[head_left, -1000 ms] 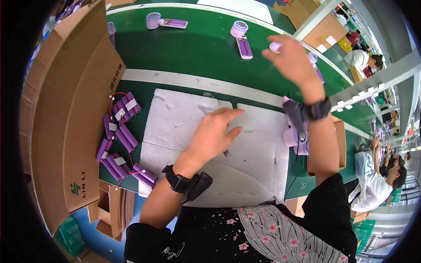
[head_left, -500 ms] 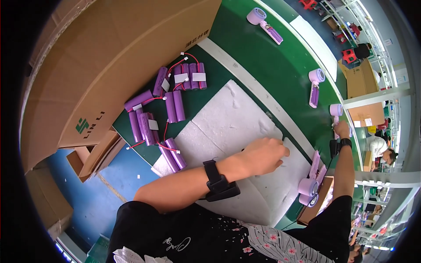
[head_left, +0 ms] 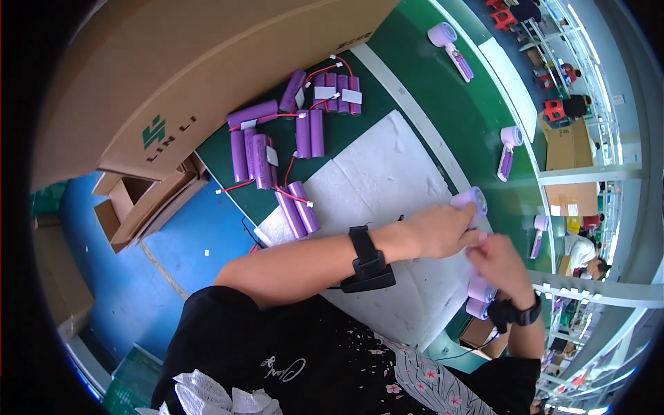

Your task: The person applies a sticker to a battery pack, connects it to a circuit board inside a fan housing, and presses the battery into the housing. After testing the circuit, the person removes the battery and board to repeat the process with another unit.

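Observation:
A lilac handheld fan with a round head is between my hands above the right part of the foam sheet. My left hand is closed round it just below the head. On its handle, mostly hidden by the fingers, my right hand is closed too. Two more lilac fans lie close under my right wrist. Several purple battery packs with red leads and white connectors lie left of the foam, one pair resting at its edge.
A tall cardboard box walls off the left and far side. Across a pale strip, more fans stand spaced along the green bench. A small open carton sits at the near right. Other people work farther right.
My right hand has come back from the row of fans at the right, bringing one to my left hand over the foam. The left hand has closed on it. The whole view has shifted.

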Available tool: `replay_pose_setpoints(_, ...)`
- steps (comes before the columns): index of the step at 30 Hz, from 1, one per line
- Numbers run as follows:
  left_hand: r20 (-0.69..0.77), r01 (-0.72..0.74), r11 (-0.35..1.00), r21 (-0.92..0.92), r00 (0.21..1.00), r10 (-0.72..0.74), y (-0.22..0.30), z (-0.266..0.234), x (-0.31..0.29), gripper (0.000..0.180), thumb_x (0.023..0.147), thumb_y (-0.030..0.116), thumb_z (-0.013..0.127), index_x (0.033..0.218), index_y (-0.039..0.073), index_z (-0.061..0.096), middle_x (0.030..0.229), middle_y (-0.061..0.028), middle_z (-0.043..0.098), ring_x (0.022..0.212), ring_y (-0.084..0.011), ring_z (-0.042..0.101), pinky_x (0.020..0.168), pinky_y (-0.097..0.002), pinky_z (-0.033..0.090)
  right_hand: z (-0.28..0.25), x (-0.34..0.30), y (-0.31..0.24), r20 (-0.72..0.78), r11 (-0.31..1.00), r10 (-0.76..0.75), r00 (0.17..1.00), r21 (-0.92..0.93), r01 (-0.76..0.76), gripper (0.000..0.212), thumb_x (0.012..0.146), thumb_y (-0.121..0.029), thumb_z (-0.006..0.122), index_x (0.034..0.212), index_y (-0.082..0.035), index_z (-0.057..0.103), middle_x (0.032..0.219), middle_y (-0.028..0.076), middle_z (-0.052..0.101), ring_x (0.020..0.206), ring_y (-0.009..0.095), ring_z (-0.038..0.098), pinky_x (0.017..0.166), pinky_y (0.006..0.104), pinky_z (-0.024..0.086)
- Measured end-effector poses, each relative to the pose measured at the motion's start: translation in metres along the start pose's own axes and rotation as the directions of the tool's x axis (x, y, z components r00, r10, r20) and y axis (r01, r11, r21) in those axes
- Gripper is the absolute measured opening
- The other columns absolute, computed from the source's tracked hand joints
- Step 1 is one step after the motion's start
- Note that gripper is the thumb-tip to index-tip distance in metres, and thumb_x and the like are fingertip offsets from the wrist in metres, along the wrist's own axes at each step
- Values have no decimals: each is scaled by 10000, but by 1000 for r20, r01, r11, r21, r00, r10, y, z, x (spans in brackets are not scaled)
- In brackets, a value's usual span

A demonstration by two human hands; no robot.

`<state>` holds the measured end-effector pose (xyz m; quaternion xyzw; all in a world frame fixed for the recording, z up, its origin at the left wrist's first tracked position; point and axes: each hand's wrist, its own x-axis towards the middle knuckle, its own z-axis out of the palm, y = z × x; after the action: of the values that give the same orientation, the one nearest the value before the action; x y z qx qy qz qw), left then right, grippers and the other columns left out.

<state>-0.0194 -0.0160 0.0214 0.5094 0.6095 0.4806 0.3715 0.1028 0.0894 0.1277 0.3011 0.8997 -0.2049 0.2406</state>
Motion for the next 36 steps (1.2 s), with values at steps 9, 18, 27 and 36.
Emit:
replay_pose_setpoints(9,-213,-513,596,-617,838,502,-63,35,4,311,797,224,698,1042,49,624,892,-165,691,878,-374,662,762,-456,512,-10,8,-136,99,734,-680,727,99,672,270,875,-171,698,1095,-20,658,804,111,691,663,248,658,635,331,515)
replay_pose_setpoints(18,-209,-518,770,-373,855,474,-64,44,-12,286,781,202,703,1014,52,634,886,-158,692,868,-366,663,755,-454,511,71,94,-209,249,657,-718,650,-64,751,608,825,-287,726,1234,92,483,780,283,653,752,448,658,707,469,521)
replay_pose_setpoints(27,-111,-463,874,-148,886,450,-70,31,-15,262,765,181,709,986,56,645,879,-150,693,858,-357,664,748,-451,509,80,89,-209,216,745,-609,763,-175,644,531,755,-118,661,1151,178,466,918,374,597,888,469,644,768,475,544)
replay_pose_setpoints(36,79,-410,909,70,911,405,-65,20,-1,239,749,160,714,958,60,655,873,-143,694,848,-349,664,741,-449,508,13,71,-115,-232,739,-672,703,-146,658,478,740,-107,701,1164,-14,501,931,186,612,738,358,625,654,385,522)
